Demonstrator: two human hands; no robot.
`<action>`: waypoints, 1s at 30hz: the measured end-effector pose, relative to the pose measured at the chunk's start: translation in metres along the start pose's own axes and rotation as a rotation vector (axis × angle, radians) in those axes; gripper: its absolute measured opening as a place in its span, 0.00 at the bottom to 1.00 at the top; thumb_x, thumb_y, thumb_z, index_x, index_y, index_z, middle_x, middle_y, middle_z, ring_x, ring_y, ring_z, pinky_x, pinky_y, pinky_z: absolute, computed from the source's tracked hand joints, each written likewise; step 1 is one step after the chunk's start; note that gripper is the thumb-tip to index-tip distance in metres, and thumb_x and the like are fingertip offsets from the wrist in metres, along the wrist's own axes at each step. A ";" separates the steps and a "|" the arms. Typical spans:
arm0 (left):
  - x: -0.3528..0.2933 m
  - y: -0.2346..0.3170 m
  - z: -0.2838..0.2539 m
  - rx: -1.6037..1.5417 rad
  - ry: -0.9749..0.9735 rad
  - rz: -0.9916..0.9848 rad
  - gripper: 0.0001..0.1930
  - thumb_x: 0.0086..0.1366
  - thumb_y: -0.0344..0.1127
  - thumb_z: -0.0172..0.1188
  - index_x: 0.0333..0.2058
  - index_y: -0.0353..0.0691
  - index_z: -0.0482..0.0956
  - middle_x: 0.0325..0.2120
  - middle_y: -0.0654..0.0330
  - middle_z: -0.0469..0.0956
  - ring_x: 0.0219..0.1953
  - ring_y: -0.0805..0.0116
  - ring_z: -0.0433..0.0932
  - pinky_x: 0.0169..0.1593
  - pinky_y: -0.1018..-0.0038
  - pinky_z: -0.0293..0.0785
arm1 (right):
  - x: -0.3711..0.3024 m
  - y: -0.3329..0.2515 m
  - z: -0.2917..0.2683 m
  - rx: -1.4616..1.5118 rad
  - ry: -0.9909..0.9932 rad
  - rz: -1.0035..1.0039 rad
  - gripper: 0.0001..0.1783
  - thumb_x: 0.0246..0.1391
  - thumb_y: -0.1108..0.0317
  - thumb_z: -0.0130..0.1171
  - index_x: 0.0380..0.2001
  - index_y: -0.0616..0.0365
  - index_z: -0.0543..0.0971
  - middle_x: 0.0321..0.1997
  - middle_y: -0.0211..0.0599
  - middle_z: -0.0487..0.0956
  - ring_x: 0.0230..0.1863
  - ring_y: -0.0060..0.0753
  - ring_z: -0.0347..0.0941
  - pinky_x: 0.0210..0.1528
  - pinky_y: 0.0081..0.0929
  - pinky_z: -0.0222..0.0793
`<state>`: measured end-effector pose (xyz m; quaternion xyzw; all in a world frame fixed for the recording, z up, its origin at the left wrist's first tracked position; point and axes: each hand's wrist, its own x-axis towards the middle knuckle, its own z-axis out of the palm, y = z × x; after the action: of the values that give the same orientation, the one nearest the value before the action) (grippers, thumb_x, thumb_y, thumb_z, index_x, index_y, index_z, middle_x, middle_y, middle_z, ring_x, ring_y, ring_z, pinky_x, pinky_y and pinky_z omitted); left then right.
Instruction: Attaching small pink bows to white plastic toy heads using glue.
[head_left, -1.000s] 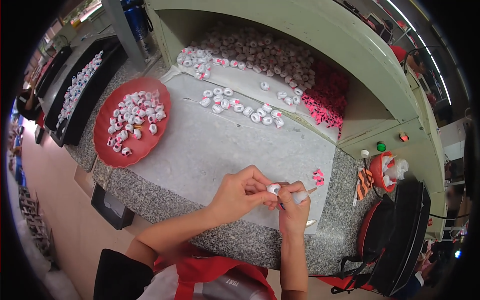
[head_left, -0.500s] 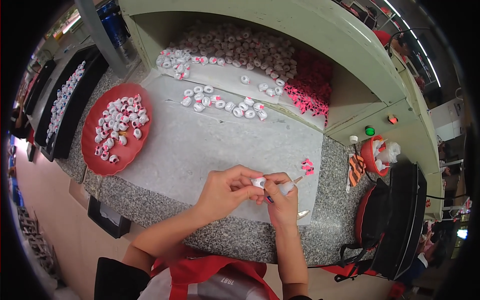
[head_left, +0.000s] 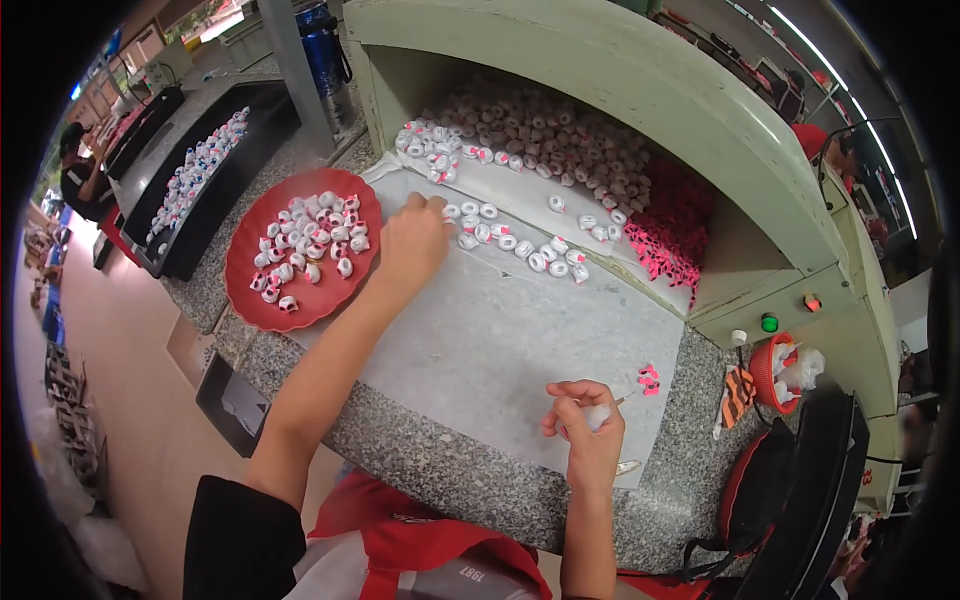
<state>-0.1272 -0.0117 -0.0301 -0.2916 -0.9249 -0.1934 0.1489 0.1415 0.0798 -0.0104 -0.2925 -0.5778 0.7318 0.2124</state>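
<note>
My right hand [head_left: 590, 435] is closed around a small translucent squeeze bottle [head_left: 597, 416] with a thin needle tip pointing right. My left hand [head_left: 415, 240] is stretched out to the far left of the paper sheet, at the left end of the rows of small white rounded pieces [head_left: 503, 242], several with pink parts. Its fingers are curled together; their tips and anything between them are hidden. Beside that hand stands a red scalloped plate [head_left: 250, 292] bearing many white pieces. A few loose pink bits [head_left: 648, 379] lie on the sheet right of the bottle's tip.
A green shelf [head_left: 600, 62] arches over heaped white pieces [head_left: 560, 135] and pink bits [head_left: 665, 245]. White paper [head_left: 470, 350] covers the granite counter [head_left: 450, 465]. To the right stand a red basket [head_left: 768, 372] and a black bag [head_left: 755, 480]; at far left, a black tray [head_left: 262, 135].
My left hand has left the white piece it held beside my right hand and reached up and left to the rows. My right hand still holds the bottle. The view has shifted.
</note>
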 end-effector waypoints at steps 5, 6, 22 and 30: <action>-0.012 0.017 0.017 -0.366 -0.081 -0.049 0.13 0.52 0.32 0.58 0.38 0.39 0.73 0.29 0.56 0.74 0.30 0.61 0.76 0.34 0.71 0.72 | 0.005 -0.004 -0.023 0.023 0.175 -0.066 0.13 0.45 0.77 0.54 0.35 0.60 0.65 0.31 0.37 0.72 0.24 0.24 0.69 0.27 0.19 0.66; -0.023 0.025 0.005 -0.669 -0.139 -0.115 0.12 0.53 0.31 0.57 0.38 0.38 0.73 0.28 0.58 0.74 0.31 0.64 0.77 0.34 0.73 0.73 | 0.007 0.001 -0.026 -0.032 0.160 -0.167 0.16 0.43 0.79 0.54 0.37 0.59 0.64 0.32 0.37 0.71 0.28 0.24 0.69 0.30 0.20 0.66; -0.106 0.112 -0.047 -1.383 -0.457 0.019 0.15 0.50 0.16 0.54 0.39 0.33 0.72 0.38 0.55 0.70 0.41 0.68 0.73 0.44 0.77 0.75 | -0.039 -0.022 -0.017 -0.565 0.307 -0.702 0.15 0.37 0.71 0.52 0.33 0.65 0.70 0.32 0.37 0.71 0.31 0.26 0.67 0.34 0.21 0.64; -0.109 0.110 -0.048 -1.372 -0.508 -0.112 0.16 0.49 0.16 0.56 0.38 0.33 0.72 0.37 0.57 0.70 0.39 0.71 0.73 0.43 0.76 0.75 | -0.033 -0.016 -0.012 -0.636 0.299 -0.767 0.13 0.38 0.69 0.56 0.30 0.64 0.71 0.29 0.39 0.73 0.28 0.28 0.70 0.31 0.20 0.66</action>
<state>0.0317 -0.0028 -0.0007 -0.3074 -0.6154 -0.6626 -0.2962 0.1735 0.0710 0.0090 -0.2110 -0.8005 0.3399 0.4463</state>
